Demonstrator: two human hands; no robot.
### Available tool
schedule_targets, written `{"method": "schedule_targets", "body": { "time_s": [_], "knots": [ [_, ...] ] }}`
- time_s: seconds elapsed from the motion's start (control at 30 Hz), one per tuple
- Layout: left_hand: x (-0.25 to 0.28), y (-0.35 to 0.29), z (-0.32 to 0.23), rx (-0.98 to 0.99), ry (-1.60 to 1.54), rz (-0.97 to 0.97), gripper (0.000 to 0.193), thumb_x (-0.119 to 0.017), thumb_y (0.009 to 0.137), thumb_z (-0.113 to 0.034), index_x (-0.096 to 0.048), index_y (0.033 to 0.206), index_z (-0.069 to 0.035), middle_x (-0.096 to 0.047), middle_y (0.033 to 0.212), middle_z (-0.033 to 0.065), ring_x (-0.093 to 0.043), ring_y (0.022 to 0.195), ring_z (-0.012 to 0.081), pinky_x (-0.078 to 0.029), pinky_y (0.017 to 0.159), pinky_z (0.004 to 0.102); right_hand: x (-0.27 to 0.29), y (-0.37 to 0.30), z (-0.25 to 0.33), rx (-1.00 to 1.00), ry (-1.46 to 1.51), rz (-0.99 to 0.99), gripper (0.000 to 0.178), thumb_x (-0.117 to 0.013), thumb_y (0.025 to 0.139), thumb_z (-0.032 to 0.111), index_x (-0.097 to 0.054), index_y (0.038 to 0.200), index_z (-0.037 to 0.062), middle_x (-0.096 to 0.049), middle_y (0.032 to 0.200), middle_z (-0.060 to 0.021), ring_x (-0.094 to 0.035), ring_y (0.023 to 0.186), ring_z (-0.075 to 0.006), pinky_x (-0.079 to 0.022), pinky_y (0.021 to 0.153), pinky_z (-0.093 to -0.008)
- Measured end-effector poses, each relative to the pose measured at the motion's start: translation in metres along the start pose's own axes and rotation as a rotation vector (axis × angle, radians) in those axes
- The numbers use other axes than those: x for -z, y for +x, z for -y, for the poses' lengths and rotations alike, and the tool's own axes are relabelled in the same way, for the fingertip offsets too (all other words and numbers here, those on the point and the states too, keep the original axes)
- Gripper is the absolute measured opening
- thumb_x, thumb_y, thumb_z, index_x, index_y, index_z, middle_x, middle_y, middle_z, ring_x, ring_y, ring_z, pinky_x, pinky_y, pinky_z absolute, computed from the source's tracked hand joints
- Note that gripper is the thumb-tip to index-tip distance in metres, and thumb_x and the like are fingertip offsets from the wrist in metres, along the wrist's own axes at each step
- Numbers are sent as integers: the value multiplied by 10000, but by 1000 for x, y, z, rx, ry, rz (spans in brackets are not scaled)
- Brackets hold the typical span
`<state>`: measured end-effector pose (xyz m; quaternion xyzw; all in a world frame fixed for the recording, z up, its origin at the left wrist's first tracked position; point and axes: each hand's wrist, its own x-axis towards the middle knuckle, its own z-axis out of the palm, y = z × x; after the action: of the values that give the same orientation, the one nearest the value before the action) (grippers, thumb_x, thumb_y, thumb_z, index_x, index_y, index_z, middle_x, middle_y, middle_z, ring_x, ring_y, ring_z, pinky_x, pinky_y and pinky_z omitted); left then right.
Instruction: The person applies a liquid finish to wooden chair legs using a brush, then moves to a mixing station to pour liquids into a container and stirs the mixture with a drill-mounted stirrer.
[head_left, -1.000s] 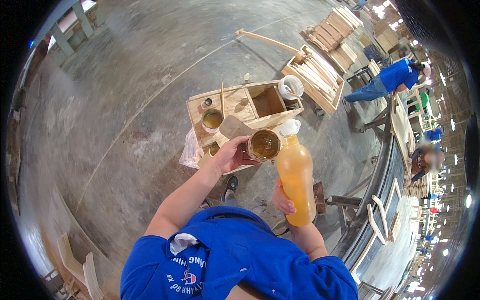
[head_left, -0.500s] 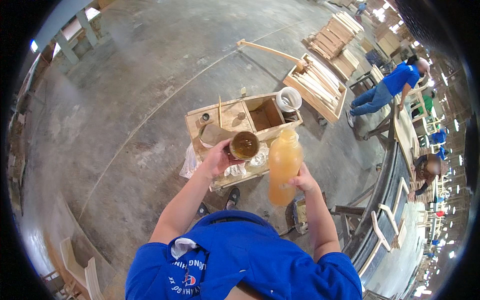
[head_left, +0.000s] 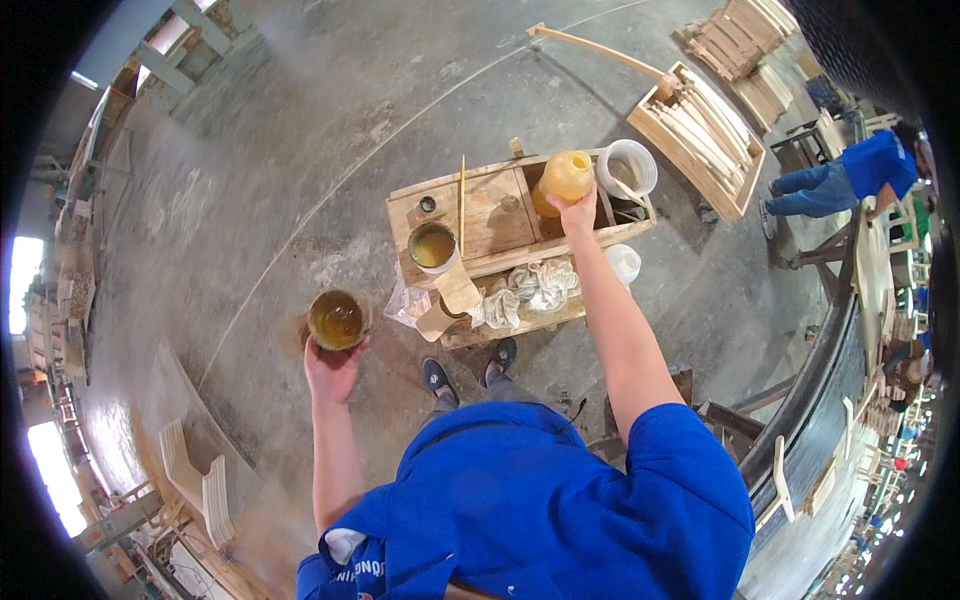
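My left hand (head_left: 332,372) is closed around a round cup (head_left: 338,338) of brown liquid, out over the floor left of a wooden box (head_left: 490,262). My right hand (head_left: 575,212) grips a plastic bottle (head_left: 562,182) with orange-yellow contents and an uncapped mouth. The bottle stands upright in or just above the box's open compartment; its base is hidden. On the box's lid a second cup (head_left: 433,246) holds yellowish liquid. Beside it lie a thin stick (head_left: 462,205) and a small dark cap (head_left: 428,204). A flat wooden piece (head_left: 458,290) rests against that cup's near side.
A white bucket (head_left: 630,166) sits at the box's right end. White rags (head_left: 540,285), a clear bag (head_left: 408,304) and a white tub (head_left: 622,263) lie along its near side. A crate of wooden sticks (head_left: 697,140) stands far right. A person in blue (head_left: 870,170) works at a bench.
My left hand has carried its cup left, away from the box. My right hand has moved the bottle forward to the open compartment. The second cup now shows fully on the lid.
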<state>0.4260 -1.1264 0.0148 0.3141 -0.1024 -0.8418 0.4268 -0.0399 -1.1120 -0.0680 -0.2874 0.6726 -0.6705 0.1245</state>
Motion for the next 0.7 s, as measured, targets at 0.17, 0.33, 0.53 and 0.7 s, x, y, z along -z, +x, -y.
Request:
{"method": "schedule_targets", "body": {
  "time_s": [0.17,0.33,0.53,0.7],
  "knots": [
    [6,-23,6,-110,-14,-71,412,-351,914,-324,-473,1219,-76,-513,1223,161,-539,1061,357,-504,823,511,2,12,-9,-246,-257,250,667,-741,622,80,-426,1206,5,-544,1145,-125,-528,1045,-230,-421,884,-321],
    [2,-19,17,-111,-8,-96,412,-360,913,-314,-466,1220,-61,-517,1216,162,-548,1050,356,-506,820,509,30,-41,1,-169,63,144,494,-656,714,37,-466,1166,-22,-588,1046,-130,-581,921,-185,-462,806,-299],
    [-27,-7,17,-59,31,-72,427,-378,905,-328,-456,1229,-60,-516,1217,154,-545,1053,345,-506,818,501,65,-134,-15,204,-945,441,500,-686,710,136,-493,1167,75,-534,1125,-92,-528,997,-267,-431,863,-403],
    [-66,13,9,25,70,-28,439,-379,905,-346,-452,1235,-65,-516,1214,154,-543,1057,350,-502,823,508,81,-124,-63,148,-1141,426,467,-654,701,131,-520,1146,92,-566,1003,-96,-540,941,-309,-438,838,-423]
  ]
}}
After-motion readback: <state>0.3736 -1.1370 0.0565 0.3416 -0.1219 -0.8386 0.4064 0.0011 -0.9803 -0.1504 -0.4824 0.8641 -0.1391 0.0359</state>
